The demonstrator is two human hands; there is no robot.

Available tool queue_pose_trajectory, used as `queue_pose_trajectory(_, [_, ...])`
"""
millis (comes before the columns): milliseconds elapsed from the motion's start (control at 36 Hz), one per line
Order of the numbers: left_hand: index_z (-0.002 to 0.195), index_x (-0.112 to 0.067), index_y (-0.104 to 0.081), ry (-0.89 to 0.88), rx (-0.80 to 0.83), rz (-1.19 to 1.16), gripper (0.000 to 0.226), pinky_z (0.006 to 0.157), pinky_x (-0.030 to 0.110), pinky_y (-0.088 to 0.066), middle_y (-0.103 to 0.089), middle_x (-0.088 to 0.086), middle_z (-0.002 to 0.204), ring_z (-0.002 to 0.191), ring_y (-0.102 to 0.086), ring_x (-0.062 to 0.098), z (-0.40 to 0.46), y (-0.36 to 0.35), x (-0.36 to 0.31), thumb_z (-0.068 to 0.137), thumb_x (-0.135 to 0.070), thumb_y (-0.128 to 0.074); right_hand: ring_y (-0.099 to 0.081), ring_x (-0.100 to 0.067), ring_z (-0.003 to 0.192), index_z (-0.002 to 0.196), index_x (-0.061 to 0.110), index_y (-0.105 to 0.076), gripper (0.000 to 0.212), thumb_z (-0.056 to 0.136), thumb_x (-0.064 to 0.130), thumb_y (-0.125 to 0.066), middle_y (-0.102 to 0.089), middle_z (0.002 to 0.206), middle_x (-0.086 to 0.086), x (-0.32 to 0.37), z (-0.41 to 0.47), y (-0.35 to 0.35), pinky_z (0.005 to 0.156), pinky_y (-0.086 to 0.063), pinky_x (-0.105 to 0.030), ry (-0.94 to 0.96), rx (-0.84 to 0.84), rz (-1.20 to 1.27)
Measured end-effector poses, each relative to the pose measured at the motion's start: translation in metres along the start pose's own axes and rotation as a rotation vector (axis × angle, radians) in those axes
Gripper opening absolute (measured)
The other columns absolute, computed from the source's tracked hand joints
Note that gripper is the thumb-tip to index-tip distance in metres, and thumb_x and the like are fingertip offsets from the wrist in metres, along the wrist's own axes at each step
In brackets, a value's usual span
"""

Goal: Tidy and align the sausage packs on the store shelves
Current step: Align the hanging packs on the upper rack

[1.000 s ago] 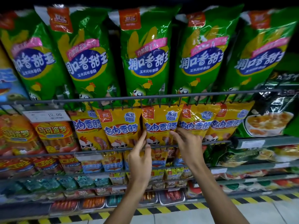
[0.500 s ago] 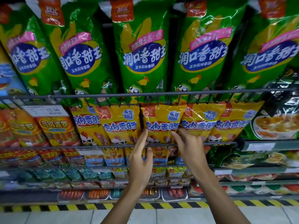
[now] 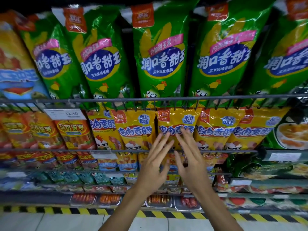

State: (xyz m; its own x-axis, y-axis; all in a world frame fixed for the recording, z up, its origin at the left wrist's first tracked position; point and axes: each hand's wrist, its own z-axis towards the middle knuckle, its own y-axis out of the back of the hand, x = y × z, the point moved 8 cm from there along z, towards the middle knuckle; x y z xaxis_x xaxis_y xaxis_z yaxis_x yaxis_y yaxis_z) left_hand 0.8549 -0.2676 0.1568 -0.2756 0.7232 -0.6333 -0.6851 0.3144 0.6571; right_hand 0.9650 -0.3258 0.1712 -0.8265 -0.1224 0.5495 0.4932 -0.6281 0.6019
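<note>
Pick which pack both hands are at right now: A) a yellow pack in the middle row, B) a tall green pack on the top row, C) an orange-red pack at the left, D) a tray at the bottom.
A: the left hand and right hand lie with straight fingers on the yellow pack hanging below the green packs.

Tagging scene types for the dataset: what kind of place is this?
Almost certainly a grocery store aisle: tiered wire shelves stocked with rows of identical green sausage packs and yellow sausage packs, plus a price tag clipped to the rail.
</note>
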Motion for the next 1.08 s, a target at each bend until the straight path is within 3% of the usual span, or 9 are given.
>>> queue_pose_trajectory(83, [0.155,-0.017,-0.041,-0.009,-0.069,-0.061,0.058,0.126,0.028,-0.019,-0.031,-0.009,0.166,0.156,-0.022,0.016,-0.004,0.019,0.003,0.102,-0.001,-0.057,-0.023,-0.022,0.155,0.152,0.011,-0.044,0.060,0.097,0.011,-0.067,-0.031,0.165,-0.002,0.006,-0.002,-0.003,0.126,-0.024,-0.038,-0.004,-0.012,0.007])
queue_pose_trajectory(194, [0.148,-0.016,-0.052,0.099,-0.384,-0.110,0.051,0.120,0.031,-0.035,-0.046,-0.006,0.156,0.147,-0.040,0.016,-0.017,0.067,0.017,0.101,0.002,-0.058,-0.042,-0.017,0.145,0.143,0.011,-0.056,0.046,0.098,0.012,-0.067,-0.052,0.150,0.001,0.015,0.000,0.003,0.117,-0.038,-0.045,-0.033,-0.109,0.050])
queue_pose_trajectory(306, [0.147,-0.018,-0.052,0.256,-0.632,-0.168,0.049,0.115,0.040,-0.043,-0.047,-0.012,0.151,0.142,-0.045,0.015,-0.034,0.101,0.047,0.101,-0.003,-0.059,-0.044,-0.007,0.142,0.149,0.019,-0.050,0.052,0.099,0.020,-0.065,-0.051,0.150,0.009,0.029,0.006,-0.024,0.114,-0.043,-0.040,-0.101,0.030,0.154])
queue_pose_trajectory(389, [0.152,-0.022,-0.045,0.293,-0.628,-0.167,0.056,0.112,0.036,-0.045,-0.039,-0.015,0.154,0.142,-0.045,0.015,-0.037,0.113,0.063,0.100,-0.006,-0.060,-0.033,-0.002,0.147,0.157,0.031,-0.033,0.064,0.100,0.034,-0.062,-0.034,0.160,0.019,0.038,0.010,-0.054,0.119,-0.037,-0.030,-0.211,0.154,0.201])
queue_pose_trajectory(500, [0.155,-0.037,-0.037,0.404,-0.567,-0.237,0.063,0.102,0.013,-0.046,-0.027,-0.025,0.159,0.137,-0.047,0.005,-0.039,0.117,0.083,0.101,-0.017,-0.062,-0.024,0.006,0.147,0.158,0.032,-0.029,0.067,0.100,0.043,-0.061,-0.026,0.157,0.026,0.052,0.018,-0.070,0.119,-0.031,-0.023,-0.249,0.104,0.144])
queue_pose_trajectory(611, [0.148,-0.033,-0.050,0.434,-0.478,-0.190,0.050,0.102,0.030,-0.054,-0.046,-0.015,0.149,0.126,-0.056,0.004,-0.031,0.117,0.095,0.100,-0.032,-0.064,-0.049,-0.008,0.137,0.154,0.022,-0.041,0.066,0.096,0.044,-0.063,-0.051,0.151,0.007,0.045,0.022,-0.067,0.112,-0.043,-0.026,-0.325,0.002,0.090])
queue_pose_trajectory(722, [0.138,-0.016,-0.062,0.448,-0.415,-0.115,0.048,0.094,0.032,-0.056,-0.055,-0.021,0.116,0.110,-0.064,0.013,-0.015,0.123,0.095,0.096,-0.037,-0.070,-0.073,-0.015,0.096,0.140,0.012,-0.059,0.060,0.091,0.044,-0.068,-0.076,0.112,-0.001,0.045,0.035,-0.057,0.082,-0.056,-0.024,-0.289,-0.087,-0.053])
queue_pose_trajectory(889, [0.116,-0.021,-0.070,0.400,-0.405,-0.280,0.027,0.083,0.011,-0.053,-0.065,-0.009,0.103,0.089,-0.063,-0.015,-0.010,0.128,0.100,0.090,-0.021,-0.077,-0.075,-0.010,0.078,0.125,0.011,-0.072,0.046,0.090,0.041,-0.075,-0.079,0.095,0.000,0.034,0.048,-0.050,0.072,-0.063,-0.030,-0.321,-0.126,-0.061])
queue_pose_trajectory(1083, [0.111,-0.013,-0.075,0.388,-0.435,-0.367,0.034,0.079,0.010,-0.052,-0.070,-0.004,0.100,0.090,-0.065,-0.009,0.001,0.138,0.097,0.082,-0.030,-0.080,-0.065,0.003,0.073,0.115,0.008,-0.077,0.042,0.089,0.040,-0.070,-0.079,0.091,0.001,0.042,0.044,-0.039,0.073,-0.053,-0.006,-0.312,-0.281,0.015])
